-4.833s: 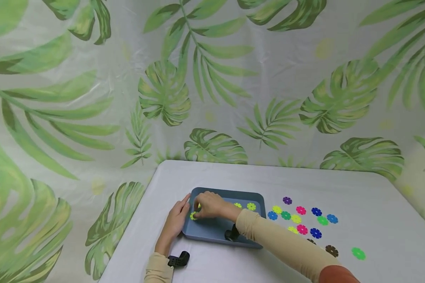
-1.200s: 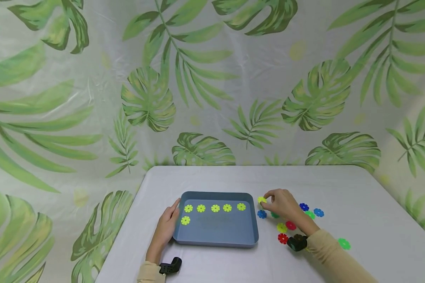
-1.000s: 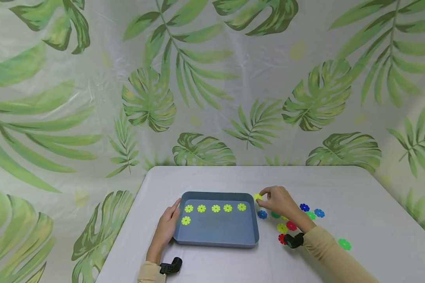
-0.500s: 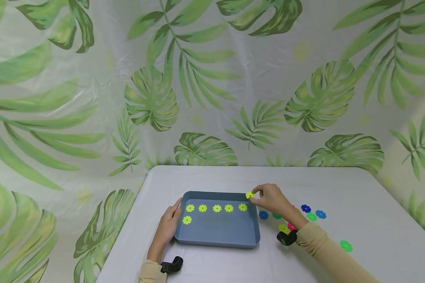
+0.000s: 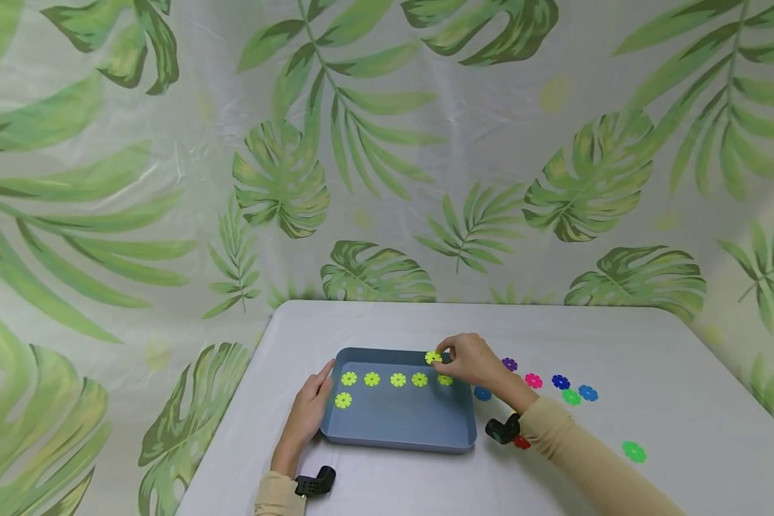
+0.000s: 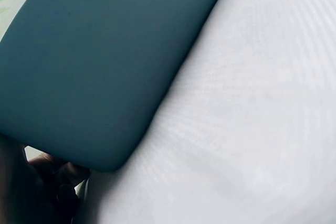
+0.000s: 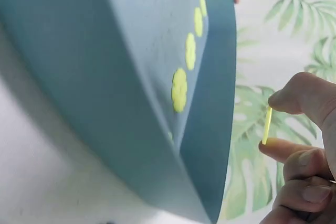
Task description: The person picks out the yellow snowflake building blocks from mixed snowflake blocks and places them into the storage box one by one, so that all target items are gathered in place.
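A blue-grey tray point(image 5: 400, 423) lies on the white table, with a row of yellow flower-shaped discs point(image 5: 398, 380) along its far side and one more yellow disc point(image 5: 342, 400) below the row's left end. The right hand point(image 5: 471, 360) pinches a yellow disc point(image 5: 433, 357) between thumb and forefinger above the tray's far right part; the right wrist view shows this disc point(image 7: 267, 125) edge-on between the fingertips. At the tray's left wall the left hand point(image 5: 307, 410) holds the rim, fingers along the outside. In the left wrist view that hand point(image 6: 47, 182) is dark beside the tray wall point(image 6: 105, 77).
Right of the tray, loose discs lie on the table: purple point(image 5: 509, 364), pink point(image 5: 533, 380), dark blue point(image 5: 560, 381), light blue point(image 5: 588, 393), green point(image 5: 634, 451) and red point(image 5: 522, 442). The right forearm hides part of this area. A leaf-patterned cloth point(image 5: 374, 215) hangs behind the table.
The right hand has carried the pinched yellow disc left from the loose discs to above the tray. Earlier it was at the lower-left yellow disc. The left hand stays at the tray.
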Demonstrator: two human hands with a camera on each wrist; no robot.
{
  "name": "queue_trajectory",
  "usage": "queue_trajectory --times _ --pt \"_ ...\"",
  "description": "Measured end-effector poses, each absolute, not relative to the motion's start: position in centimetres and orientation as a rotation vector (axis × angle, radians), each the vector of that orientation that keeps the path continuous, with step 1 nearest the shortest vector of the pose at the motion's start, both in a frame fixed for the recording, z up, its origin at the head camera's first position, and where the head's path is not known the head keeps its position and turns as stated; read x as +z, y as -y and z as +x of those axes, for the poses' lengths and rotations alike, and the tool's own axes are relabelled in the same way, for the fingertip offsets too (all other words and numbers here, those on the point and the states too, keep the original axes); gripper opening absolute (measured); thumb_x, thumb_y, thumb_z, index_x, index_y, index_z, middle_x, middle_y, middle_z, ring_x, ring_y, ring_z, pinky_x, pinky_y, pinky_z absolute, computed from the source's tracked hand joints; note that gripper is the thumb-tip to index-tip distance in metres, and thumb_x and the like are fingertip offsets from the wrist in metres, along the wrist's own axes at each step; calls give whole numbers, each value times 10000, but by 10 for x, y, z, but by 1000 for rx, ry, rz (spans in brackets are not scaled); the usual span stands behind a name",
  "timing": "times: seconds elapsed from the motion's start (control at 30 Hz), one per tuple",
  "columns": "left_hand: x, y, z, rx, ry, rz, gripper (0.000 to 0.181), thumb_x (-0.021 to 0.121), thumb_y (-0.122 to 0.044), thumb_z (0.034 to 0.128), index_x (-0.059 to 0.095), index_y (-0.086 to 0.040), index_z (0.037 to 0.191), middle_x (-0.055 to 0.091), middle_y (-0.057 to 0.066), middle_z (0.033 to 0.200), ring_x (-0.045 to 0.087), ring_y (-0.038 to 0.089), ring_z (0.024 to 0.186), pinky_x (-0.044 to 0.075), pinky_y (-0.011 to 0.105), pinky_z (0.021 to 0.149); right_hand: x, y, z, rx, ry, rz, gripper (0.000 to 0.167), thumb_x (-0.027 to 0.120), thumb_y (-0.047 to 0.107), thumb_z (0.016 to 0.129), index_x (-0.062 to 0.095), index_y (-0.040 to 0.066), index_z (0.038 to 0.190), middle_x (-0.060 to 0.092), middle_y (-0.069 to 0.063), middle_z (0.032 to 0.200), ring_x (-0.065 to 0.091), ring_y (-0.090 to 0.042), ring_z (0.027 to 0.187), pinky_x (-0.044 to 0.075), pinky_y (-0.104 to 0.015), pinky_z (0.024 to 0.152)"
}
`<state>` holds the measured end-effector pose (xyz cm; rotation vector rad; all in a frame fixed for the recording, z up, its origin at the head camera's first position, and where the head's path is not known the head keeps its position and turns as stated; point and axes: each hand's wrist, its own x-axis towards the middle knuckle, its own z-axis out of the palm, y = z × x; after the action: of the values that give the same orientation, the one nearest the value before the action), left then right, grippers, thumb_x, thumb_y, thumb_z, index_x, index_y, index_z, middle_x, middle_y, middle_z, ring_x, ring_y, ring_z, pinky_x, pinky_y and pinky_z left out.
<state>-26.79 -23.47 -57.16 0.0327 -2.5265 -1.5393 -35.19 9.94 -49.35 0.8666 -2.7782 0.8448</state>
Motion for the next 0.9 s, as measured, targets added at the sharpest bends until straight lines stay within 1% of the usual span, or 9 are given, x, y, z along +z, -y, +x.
queue_trajectory --times 0.1,0.27,0.37,0.43,0.6,0.73,0.8,0.9 --pt "-572 234 -268 -1536 2530 38 446 436 -267 1105 463 -158 1537 495 56 922 393 191 736 356 352 713 -494 -91 -352 824 2777 912 239 812 258 838 789 64 976 537 89 614 437 -71 526 348 -259 519" --pt "-572 234 -268 -1530 2534 46 446 433 -273 1106 463 -166 1538 483 56 912 386 190 729 354 351 707 -496 -76 -354 784 2778 980 261 792 267 852 791 60 1011 507 97 562 368 -45 470 284 -235 484" --pt "-572 234 -269 -1538 2531 45 446 434 -274 1106 463 -167 1537 484 55 910 385 190 726 354 346 701 -496 -66 -355 776 2779 1016 255 796 260 850 791 56 1004 487 90 533 338 -45 455 260 -234 477" --pt "-572 234 -269 -1544 2530 44 446 435 -272 1105 463 -164 1537 485 55 910 385 191 725 355 343 698 -496 -60 -355 765 2781 1038 245 798 261 847 792 60 987 488 91 530 343 -46 458 266 -237 480" --pt "-572 233 -268 -1540 2532 47 443 439 -256 1104 465 -158 1536 483 52 904 382 191 720 354 339 693 -495 -45 -353 694 2800 1088 226 790 280 851 791 78 951 532 94 580 397 -55 485 329 -247 494" --pt "-571 234 -268 -1530 2533 53 441 435 -257 1106 465 -162 1536 483 51 901 377 191 710 352 336 679 -495 -34 -353 662 2814 1122 235 785 286 854 795 82 971 577 88 628 424 -62 498 367 -258 506" --pt "-571 234 -268 -1532 2532 58 440 431 -261 1107 465 -170 1536 482 52 901 373 190 709 349 335 677 -495 -29 -353 665 2820 1138 248 788 286 852 797 79 989 584 91 637 423 -61 499 369 -256 508" --pt "-571 234 -268 -1538 2531 64 438 429 -258 1108 466 -174 1536 480 57 901 372 191 711 348 337 677 -497 -22 -353 662 2826 1171 265 785 282 856 796 73 1018 565 85 602 402 -63 484 344 -254 498"
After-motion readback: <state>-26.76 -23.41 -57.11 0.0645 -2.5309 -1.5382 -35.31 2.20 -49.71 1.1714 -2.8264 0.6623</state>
